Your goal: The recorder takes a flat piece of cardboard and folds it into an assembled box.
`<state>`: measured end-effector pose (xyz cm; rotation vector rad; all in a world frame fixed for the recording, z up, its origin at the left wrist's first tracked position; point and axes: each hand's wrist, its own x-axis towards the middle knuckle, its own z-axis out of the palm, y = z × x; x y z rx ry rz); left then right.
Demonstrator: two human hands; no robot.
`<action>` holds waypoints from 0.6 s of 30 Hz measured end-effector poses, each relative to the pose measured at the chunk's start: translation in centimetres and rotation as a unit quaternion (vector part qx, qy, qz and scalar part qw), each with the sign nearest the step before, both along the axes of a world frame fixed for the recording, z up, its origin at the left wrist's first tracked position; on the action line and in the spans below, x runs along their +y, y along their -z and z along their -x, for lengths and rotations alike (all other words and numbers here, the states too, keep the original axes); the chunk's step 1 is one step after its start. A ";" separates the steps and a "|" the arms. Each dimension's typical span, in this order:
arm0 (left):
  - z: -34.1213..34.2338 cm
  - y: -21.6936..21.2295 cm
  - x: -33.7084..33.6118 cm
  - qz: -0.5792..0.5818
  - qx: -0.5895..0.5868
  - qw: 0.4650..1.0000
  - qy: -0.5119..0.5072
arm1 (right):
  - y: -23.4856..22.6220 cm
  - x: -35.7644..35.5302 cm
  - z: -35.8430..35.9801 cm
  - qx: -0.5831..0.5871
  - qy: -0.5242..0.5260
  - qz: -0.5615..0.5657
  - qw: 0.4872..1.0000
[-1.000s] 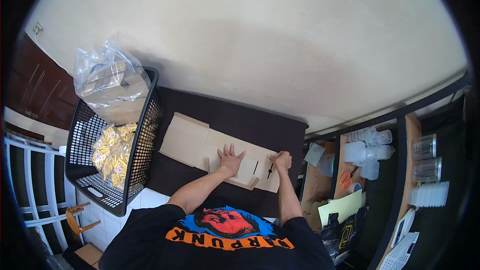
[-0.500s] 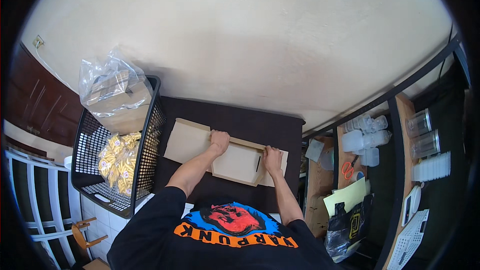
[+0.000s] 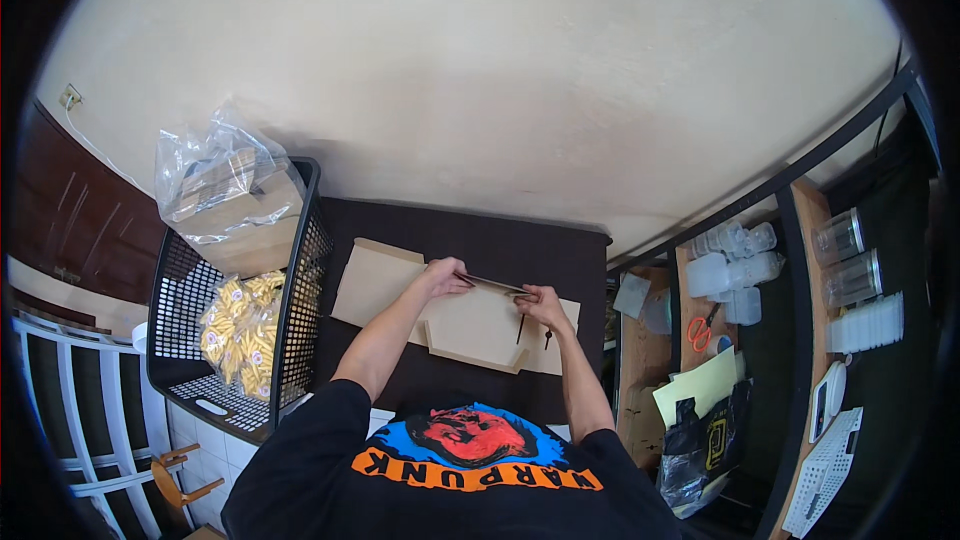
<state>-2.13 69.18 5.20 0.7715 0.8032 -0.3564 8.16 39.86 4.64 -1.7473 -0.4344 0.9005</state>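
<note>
On the dark table (image 3: 470,240), beside a black mesh basket (image 3: 300,340) of yellow packets, the left hand (image 3: 443,277) and right hand (image 3: 541,306) each pinch a raised flap of the flat brown cardboard box blank (image 3: 470,325) lying there.

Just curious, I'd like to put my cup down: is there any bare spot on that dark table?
Bare strips of dark table run behind the flat cardboard, toward the wall, and along its right edge. The left is crowded by the black basket; both hands occupy the cardboard.
</note>
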 end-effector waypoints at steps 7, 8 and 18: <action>-0.2 0.5 -1.7 -0.149 0.066 0.987 0.002 | -0.1 1.0 0.7 -0.123 -0.072 0.240 0.960; -0.4 0.4 -1.7 -0.177 0.087 0.980 0.024 | -0.1 1.4 1.2 -0.121 -0.072 0.241 0.960; 0.7 3.2 0.7 0.008 0.148 0.983 -0.108 | -0.9 2.5 2.7 0.167 0.194 0.145 0.956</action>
